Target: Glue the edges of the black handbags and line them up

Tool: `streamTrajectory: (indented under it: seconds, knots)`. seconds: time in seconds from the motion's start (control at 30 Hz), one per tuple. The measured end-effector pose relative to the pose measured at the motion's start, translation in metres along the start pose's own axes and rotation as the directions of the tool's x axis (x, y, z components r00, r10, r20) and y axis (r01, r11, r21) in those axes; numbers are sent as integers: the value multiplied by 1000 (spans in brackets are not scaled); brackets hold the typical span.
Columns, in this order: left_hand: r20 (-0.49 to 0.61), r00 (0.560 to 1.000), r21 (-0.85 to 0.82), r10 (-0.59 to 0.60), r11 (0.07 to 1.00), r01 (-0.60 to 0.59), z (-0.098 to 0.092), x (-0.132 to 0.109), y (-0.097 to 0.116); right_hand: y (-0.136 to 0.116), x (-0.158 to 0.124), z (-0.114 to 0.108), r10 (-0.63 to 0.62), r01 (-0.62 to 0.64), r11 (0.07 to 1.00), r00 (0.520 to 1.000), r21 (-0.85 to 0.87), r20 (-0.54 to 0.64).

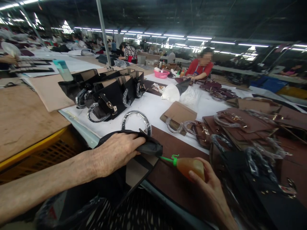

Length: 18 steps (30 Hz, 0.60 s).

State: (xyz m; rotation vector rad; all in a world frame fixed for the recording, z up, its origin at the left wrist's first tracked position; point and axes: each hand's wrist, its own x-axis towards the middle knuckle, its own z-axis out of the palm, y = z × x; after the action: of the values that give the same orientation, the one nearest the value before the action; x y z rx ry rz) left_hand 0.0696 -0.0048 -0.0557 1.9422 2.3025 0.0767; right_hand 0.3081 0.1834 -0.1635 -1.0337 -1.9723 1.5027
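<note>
My left hand (117,151) is closed on the edge of a black handbag (120,185), its fingers curled over the dark material. A plastic-wrapped loop handle (136,116) stands up behind that edge. In my right hand (212,185) is a squeeze glue bottle (190,167) with amber liquid and a green nozzle, held on its side. The nozzle tip points left and meets or nearly meets the bag's edge; I cannot tell whether it touches. Beneath the bottle lies a brown sheet (172,182) on the table.
Several black handbags (110,95) stand at the back left, near a teal-capped bottle (62,70). Brown bags (240,124) and a black bag (261,188) are piled on the right. A yellow crate (52,150) sits below left. Across the table is a person in red (199,67).
</note>
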Motion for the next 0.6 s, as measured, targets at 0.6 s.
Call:
streamTrajectory:
  seconds: [0.6]
  knots:
    - [33,996,-68,-83,994,85,18,-18,11,5,-16,11,137,-133,959,991,249,2]
